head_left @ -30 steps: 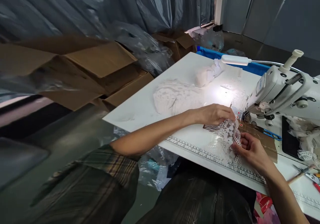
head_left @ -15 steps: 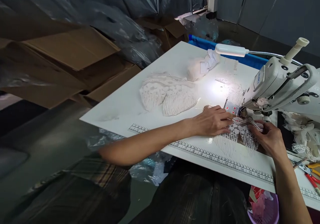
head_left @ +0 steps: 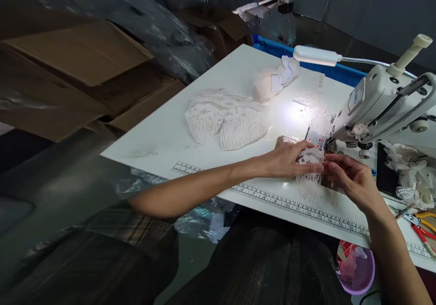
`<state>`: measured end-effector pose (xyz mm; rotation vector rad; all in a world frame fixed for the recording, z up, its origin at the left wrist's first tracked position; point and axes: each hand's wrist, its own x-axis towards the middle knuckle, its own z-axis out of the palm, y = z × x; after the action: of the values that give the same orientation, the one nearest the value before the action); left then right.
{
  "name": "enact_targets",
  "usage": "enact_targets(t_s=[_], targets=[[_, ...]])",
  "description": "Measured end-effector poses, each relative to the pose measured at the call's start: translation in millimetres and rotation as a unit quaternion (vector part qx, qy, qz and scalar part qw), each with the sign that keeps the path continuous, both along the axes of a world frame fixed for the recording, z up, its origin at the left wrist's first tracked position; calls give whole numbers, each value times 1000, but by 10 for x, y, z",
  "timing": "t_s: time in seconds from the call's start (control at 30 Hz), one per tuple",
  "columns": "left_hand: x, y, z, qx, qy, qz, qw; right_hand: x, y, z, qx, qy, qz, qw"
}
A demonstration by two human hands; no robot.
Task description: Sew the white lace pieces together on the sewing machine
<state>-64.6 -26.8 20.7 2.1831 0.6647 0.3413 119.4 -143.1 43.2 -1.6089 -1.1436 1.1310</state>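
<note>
A white fringed lace piece (head_left: 308, 156) lies at the front of the white sewing machine (head_left: 361, 100), just left of its presser foot. My left hand (head_left: 288, 159) grips this lace, thumb across it and forefinger along its top edge. At the lace's right edge, my right hand (head_left: 356, 180) has its thumb and fingertips pinched together; the fringe hangs toward the table's front. A plate with red marks (head_left: 315, 140) sits beside the needle area. The needle itself is too small to make out.
More fringed lace (head_left: 226, 121) is piled on the white table (head_left: 163, 134), near a wrapped cream bundle (head_left: 264, 87). A lit lamp (head_left: 316, 56) hangs above. Lace scraps (head_left: 413, 177), scissors and pliers (head_left: 422, 234) lie at right. A purple basket (head_left: 363, 273) stands below; cardboard boxes (head_left: 85, 55) stand left.
The lace's right part, spread out under my right hand before, now lies folded or drawn leftward. My right hand has shifted left to the lace's edge, fingers pinching. The view has tilted slightly.
</note>
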Motion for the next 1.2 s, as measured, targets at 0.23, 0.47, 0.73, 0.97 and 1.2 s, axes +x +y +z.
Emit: enact_targets(t_s=[0.23, 0.47, 0.73, 0.97, 1.2], targets=[[53, 7, -111, 19, 4, 36, 999, -162, -743, -289, 209, -356, 59, 909], [68, 10, -31, 32, 45, 41, 998, -221, -1177, -224, 266, -303, 254, 879], [4, 44, 213, -65, 119, 38, 990, 871, -321, -273, 181, -595, -1, 783], [-30, 62, 317, -133, 125, 66, 981, 951, -163, -301, 52, -583, -82, 806], [-6, 69, 287, -65, 157, 67, 983, 486, -32, -263, 188, -459, 59, 867]])
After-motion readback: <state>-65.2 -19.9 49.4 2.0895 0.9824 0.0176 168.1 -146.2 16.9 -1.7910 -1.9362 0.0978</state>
